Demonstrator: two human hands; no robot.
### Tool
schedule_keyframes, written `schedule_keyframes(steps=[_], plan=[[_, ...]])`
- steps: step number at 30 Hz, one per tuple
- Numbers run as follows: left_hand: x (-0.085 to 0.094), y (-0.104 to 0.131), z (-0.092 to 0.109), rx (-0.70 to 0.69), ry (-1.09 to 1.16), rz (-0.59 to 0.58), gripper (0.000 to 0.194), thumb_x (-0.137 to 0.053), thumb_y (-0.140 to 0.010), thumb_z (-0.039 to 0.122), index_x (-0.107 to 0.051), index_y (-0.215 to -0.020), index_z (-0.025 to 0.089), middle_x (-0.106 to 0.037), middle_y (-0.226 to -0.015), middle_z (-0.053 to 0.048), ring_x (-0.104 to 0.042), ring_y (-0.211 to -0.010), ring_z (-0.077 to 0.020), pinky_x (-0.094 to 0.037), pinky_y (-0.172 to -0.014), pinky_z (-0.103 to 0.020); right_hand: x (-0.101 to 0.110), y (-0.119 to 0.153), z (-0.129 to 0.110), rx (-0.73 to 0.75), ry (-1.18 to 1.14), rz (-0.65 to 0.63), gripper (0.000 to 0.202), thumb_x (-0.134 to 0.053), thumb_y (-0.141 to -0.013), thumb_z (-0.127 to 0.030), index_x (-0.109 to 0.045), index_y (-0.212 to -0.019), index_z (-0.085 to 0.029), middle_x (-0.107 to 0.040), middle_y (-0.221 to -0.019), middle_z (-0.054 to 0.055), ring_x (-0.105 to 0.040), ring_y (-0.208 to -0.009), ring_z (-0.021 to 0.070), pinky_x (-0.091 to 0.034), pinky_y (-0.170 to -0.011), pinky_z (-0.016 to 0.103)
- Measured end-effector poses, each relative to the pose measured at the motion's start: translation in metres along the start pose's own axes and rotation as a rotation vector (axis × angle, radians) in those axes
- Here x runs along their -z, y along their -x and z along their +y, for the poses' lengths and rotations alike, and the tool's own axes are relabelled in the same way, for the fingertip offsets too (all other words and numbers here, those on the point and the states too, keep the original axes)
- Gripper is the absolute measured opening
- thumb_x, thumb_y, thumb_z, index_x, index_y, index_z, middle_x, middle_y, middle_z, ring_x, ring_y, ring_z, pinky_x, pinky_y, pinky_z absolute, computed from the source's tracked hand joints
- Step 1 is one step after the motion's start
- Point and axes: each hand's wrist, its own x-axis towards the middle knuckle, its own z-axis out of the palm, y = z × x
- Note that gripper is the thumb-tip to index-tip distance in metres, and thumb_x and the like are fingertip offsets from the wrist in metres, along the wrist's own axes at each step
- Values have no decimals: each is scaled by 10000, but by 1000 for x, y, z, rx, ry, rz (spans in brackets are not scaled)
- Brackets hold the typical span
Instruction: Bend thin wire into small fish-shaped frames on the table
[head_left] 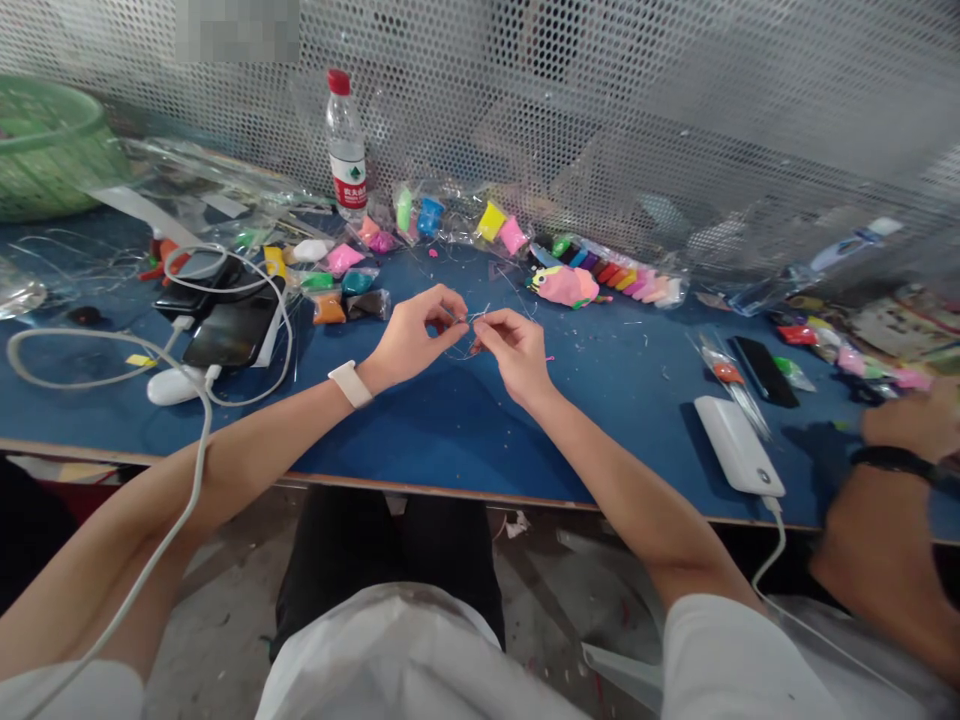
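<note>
My left hand, with a white band on the wrist, pinches one side of a thin, clear wire-like strand above the blue table. Close beside it, my right hand pinches the strand from the other side. The fingertips of both hands are nearly touching. Exactly how the strand runs between the fingers is too small to tell. Just beyond my right hand lies a pink clay figure with a yellow head.
Clay packets, a water bottle and a green basket stand along the mesh. Cabled phones lie at left, a white power bank at right. Another person's hand is at far right.
</note>
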Motion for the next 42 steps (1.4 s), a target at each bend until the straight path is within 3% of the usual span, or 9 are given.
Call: schedule_keyframes(steps=[3,8,14,18,23,26,30,36,42], plan=[[4,-1,1,-51,-115,16,112,-773,-1004,109,-744,-1044,208,-800,-1041,-40,-791,-891,-166,-650,-811,-305,3,-2,0,-30,-31,-72,500,-996,-823,-737,-872,-969,-276,-828,-927,23,-723,-761,191,-667,-779,405],[6,-1,0,-39,-80,27,98,-784,-1035,134,-754,-1098,203,-799,-1050,-43,-791,-836,-151,-655,-793,-289,9,-6,4,-36,-90,-170,504,-982,-865,-744,-907,-1081,-295,-788,-833,-1,-719,-740,184,-670,-747,385],[5,1,0,-168,-230,4,74,-705,-1083,168,-760,-1082,217,-783,-1271,-86,-772,-868,-154,-688,-822,-323,9,-7,4,-77,-107,-141,533,-1004,-801,-770,-879,-1001,-293,-782,-855,7,-730,-801,197,-673,-801,393],[7,1,2,-229,-354,-16,122,-664,-1105,161,-759,-1068,227,-792,-1290,-94,-747,-883,-168,-671,-835,-350,6,-5,3,-99,-99,-106,503,-1004,-811,-743,-876,-997,-293,-791,-868,9,-755,-820,204,-683,-859,413],[6,2,4,-257,-350,-27,119,-664,-1070,104,-723,-1085,206,-778,-1239,-93,-735,-858,-161,-652,-831,-344,3,-2,4,-44,-74,-44,494,-1004,-837,-733,-898,-1005,-281,-770,-804,1,-723,-755,188,-648,-788,386],[5,3,6,-241,-356,-35,112,-683,-1068,110,-709,-1112,209,-760,-1220,-81,-735,-863,-166,-638,-814,-339,2,-2,4,-31,-75,-39,494,-1007,-840,-732,-904,-1001,-277,-776,-797,-1,-726,-746,184,-643,-782,382],[4,3,6,-213,-421,-50,114,-669,-1094,124,-720,-1131,219,-738,-1254,-95,-758,-1010,-222,-647,-896,-385,2,-2,4,-31,-28,-51,538,-998,-826,-771,-904,-1015,-276,-794,-803,2,-736,-744,192,-663,-795,399],[3,3,4,-199,-453,-61,125,-693,-1081,120,-717,-1164,211,-708,-1269,-100,-715,-888,-193,-634,-807,-370,4,-3,4,2,-27,-55,539,-1000,-837,-749,-901,-1059,-269,-825,-861,12,-728,-719,178,-668,-753,386],[1,5,14,-164,-610,-120,141,-644,-1114,141,-725,-1218,192,-688,-1391,-156,-757,-1158,-284,-684,-968,-448,7,-5,3,58,114,-29,447,-942,-924,-651,-890,-1068,-231,-844,-889,30,-721,-706,168,-638,-706,356]])
